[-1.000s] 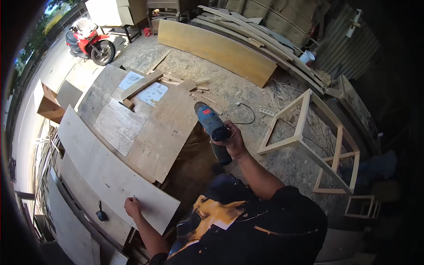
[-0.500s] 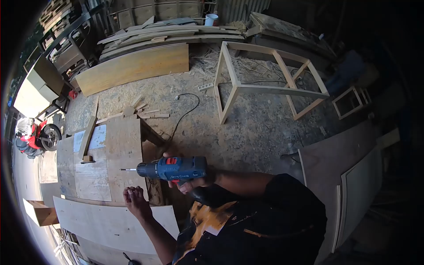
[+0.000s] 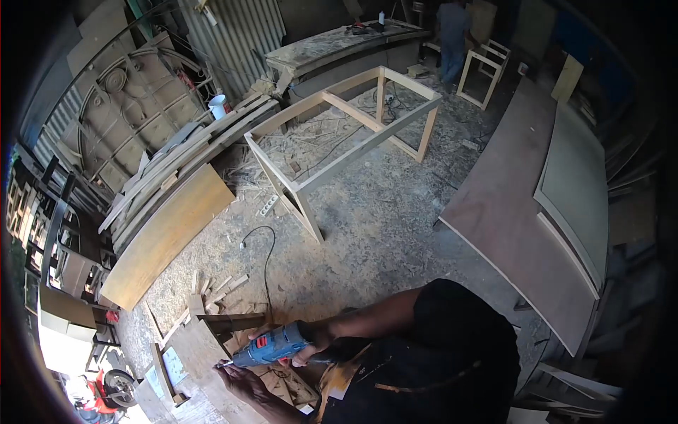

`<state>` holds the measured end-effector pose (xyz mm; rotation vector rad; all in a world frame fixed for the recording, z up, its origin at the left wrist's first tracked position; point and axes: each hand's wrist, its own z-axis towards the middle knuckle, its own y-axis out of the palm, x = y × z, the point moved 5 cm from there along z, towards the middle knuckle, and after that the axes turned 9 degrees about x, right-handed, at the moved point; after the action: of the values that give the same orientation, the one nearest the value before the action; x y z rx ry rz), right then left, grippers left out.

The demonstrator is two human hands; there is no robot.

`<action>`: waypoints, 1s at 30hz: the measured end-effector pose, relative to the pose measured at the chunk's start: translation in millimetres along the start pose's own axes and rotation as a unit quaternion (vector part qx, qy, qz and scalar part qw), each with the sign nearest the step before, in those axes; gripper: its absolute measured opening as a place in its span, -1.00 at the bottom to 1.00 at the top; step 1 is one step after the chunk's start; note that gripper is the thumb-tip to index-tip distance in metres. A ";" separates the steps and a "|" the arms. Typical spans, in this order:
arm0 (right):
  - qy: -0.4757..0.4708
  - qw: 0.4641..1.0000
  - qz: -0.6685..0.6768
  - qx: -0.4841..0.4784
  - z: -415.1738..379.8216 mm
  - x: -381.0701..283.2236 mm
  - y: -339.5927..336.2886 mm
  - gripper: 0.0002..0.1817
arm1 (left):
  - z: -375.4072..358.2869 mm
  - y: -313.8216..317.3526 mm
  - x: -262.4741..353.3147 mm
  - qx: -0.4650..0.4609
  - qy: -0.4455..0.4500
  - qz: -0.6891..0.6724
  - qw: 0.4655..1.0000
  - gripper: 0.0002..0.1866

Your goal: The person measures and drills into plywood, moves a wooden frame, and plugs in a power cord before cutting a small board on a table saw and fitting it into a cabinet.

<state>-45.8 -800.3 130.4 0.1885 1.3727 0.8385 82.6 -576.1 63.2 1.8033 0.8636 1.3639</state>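
Observation:
In my right hand is a blue cordless drill, its fingers wrapped around the grip. The drill points down to the left. My left hand is closed at the drill's front end, its fingertips close to the bit. Whatever those fingers may pinch is too small to make out. Both hands are over the edge of a plywood-topped workbench. A strip of wood lies across the bench top, left of my hands.
A wooden frame stands on the dusty floor ahead. Large panels lie to the right. Stacked boards and a plywood sheet are at the left. A cable trails from the bench. Another person stands at the back.
My view has swung right and up, showing more of the back of the workshop. My left hand has come to the bit's tip, and the drill now slants downward.

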 end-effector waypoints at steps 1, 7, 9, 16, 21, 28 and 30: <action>-0.024 1.000 -0.014 -0.004 1.9 0.8 -7.7 0.05 | 2.8 8.8 -3.7 -0.010 0.001 0.015 1.000 -0.75; -0.074 0.994 -0.067 0.043 -16.1 -26.8 -24.0 0.09 | 17.5 28.8 -31.4 -0.023 0.007 0.089 0.996 -0.67; -0.089 0.988 -0.108 0.063 -26.1 -27.6 -29.6 0.08 | 23.7 36.3 -42.2 -0.018 -0.015 0.120 0.992 -0.65; -0.112 0.948 -0.294 0.047 -47.4 -41.5 -2.7 -0.01 | -3.0 38.3 -33.4 0.089 0.004 0.197 0.976 -0.58; -0.114 0.950 -0.291 -0.018 -32.6 5.3 47.7 -0.11 | -50.0 12.2 10.5 0.055 0.026 0.122 0.991 -0.75; 0.022 0.972 -0.224 -0.065 -21.7 82.1 114.9 -0.14 | -136.8 -36.0 82.3 0.163 0.080 0.095 0.979 -0.57; -0.046 0.945 -0.317 -0.063 -26.2 104.0 121.5 -0.12 | -155.3 -65.1 112.0 0.178 0.089 0.096 0.975 -0.54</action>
<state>-123.5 -659.1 112.9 -0.3026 1.1815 0.3668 -49.5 -426.2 94.5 2.1028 1.1098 1.5909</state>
